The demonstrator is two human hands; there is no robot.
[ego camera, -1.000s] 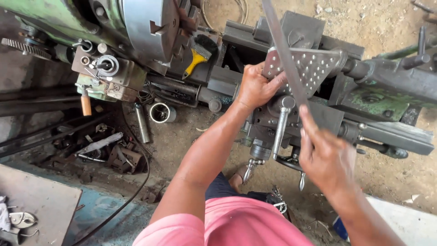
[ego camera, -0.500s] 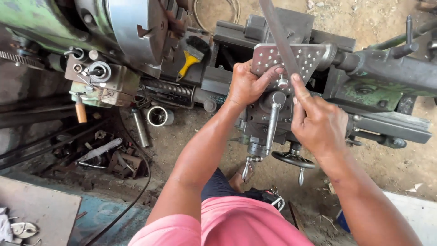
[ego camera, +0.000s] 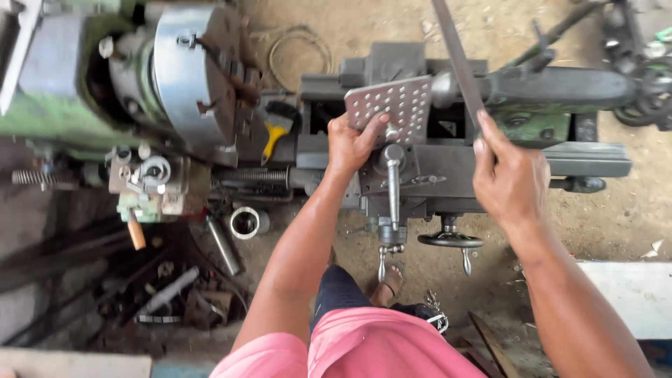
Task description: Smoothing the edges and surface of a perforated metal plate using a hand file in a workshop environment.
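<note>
— What do your hands have right now?

— My left hand [ego camera: 353, 143] has its grip clenched on the near left corner of a perforated metal plate [ego camera: 392, 105], thumb on top. The plate lies flat on the lathe carriage [ego camera: 434, 171], its holes in neat rows.

— And the other one?

— My right hand [ego camera: 511, 178] grasps the lower end of a long flat metal bar [ego camera: 456, 59], fingers wrapped around it. The bar slants up and away to the top edge of view, passing just beside the plate's right edge; I cannot tell whether the two touch.

— What is around them?

— The lathe chuck [ego camera: 192, 77] sits well to the left, a yellow-handled brush [ego camera: 274, 129] lying between it and the plate. A handwheel [ego camera: 450, 240] hangs below the carriage, under my right wrist. A short metal ring [ego camera: 245, 222] rests lower left, near loose scrap on the floor.
</note>
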